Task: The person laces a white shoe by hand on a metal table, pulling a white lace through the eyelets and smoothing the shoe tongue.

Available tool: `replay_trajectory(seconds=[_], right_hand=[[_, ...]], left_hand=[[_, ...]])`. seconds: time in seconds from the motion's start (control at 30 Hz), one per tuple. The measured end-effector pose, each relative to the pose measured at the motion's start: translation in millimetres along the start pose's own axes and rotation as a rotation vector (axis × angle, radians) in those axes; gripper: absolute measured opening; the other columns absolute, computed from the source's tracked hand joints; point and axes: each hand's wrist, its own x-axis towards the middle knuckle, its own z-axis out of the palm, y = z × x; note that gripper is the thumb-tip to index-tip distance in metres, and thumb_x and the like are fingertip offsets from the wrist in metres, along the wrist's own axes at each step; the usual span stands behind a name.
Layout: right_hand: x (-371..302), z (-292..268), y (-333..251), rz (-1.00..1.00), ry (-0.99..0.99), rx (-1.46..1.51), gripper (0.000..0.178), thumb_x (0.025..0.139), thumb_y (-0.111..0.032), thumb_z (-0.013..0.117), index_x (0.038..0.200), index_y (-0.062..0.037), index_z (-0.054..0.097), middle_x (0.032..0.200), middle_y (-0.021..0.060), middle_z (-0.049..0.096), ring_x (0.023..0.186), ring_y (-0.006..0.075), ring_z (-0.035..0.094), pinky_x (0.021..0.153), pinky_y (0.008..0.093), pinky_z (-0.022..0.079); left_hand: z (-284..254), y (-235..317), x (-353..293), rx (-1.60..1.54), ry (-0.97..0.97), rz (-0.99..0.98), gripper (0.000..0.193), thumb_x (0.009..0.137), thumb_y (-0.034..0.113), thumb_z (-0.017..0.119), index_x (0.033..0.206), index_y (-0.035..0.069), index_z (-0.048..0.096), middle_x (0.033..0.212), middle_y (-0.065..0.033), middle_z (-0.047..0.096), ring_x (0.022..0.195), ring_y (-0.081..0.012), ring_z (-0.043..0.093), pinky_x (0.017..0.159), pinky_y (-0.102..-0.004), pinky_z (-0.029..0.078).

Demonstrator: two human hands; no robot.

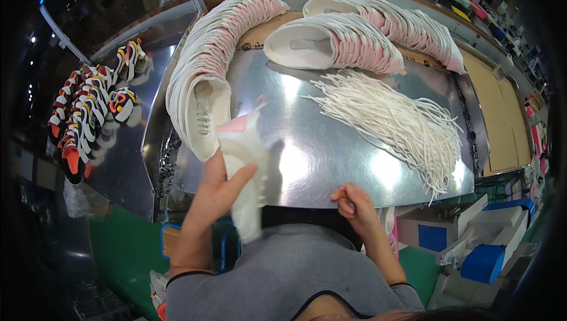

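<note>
Currently, left of the lace pile (401,129), our step seems handling one white upper (254,192), L hand (221,190) pinching it btwn thumb & fingers, R hand (357,206) loosely curled, and next move prob needs steady pinch.

Stacked shoe uppers (208,49) and laces (393,121) mark a workshop

Multicoloured shoe pieces (88,108) at left, brown cardboard (502,114), green floor (121,247)

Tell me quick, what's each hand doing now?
Left hand: closed, holding a white shoe upper.
Right hand: loosely curled closed, nothing visible in it.
</note>
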Motion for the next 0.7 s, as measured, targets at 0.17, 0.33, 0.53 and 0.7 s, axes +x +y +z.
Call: replay_trajectory(seconds=[0.17,0.33,0.53,0.7], right_hand=[[19,11,-21,-0.308,0.021,-0.584,0.011,0.100,-0.014,0.058,0.101,-0.0040,0.060,0.090,0.0063,0.065,0.058,0.0091,0.051,0.052,0.0231,0.040],[57,18,-52,-0.845,0.214,-1.247,0.013,0.090,-0.005,0.069,0.102,-0.0058,0.067,0.093,0.0063,0.065,0.069,0.0210,0.064,0.062,0.0308,0.051],[132,23,-86,-1.049,0.252,-1.586,0.021,0.083,-0.007,0.070,0.103,-0.0125,0.068,0.099,0.0042,0.063,0.072,0.0262,0.067,0.062,0.0381,0.053],[234,65,-75,-1.035,0.126,-1.794,0.010,0.084,-0.010,0.067,0.094,-0.0064,0.066,0.102,0.0100,0.060,0.071,0.0300,0.067,0.062,0.0408,0.053]], left_hand=[[-71,-106,109,1.301,0.288,-0.139,0.033,0.091,0.009,0.059,0.121,-0.005,0.054,0.120,-0.0228,0.059,0.105,-0.0411,0.064,0.086,-0.0458,0.054],[-53,-158,178,1.312,0.403,-0.309,0.038,0.092,0.013,0.061,0.124,-0.007,0.052,0.132,-0.0251,0.051,0.110,-0.0429,0.061,0.090,-0.0483,0.053],[-7,-88,119,1.123,0.302,0.302,0.049,0.091,0.009,0.062,0.135,-0.007,0.048,0.134,-0.0265,0.051,0.112,-0.0428,0.059,0.093,-0.0482,0.050],[32,-66,243,0.938,0.318,0.446,0.052,0.091,0.010,0.064,0.136,-0.007,0.045,0.131,-0.0293,0.051,0.112,-0.0463,0.056,0.094,-0.0468,0.048]])
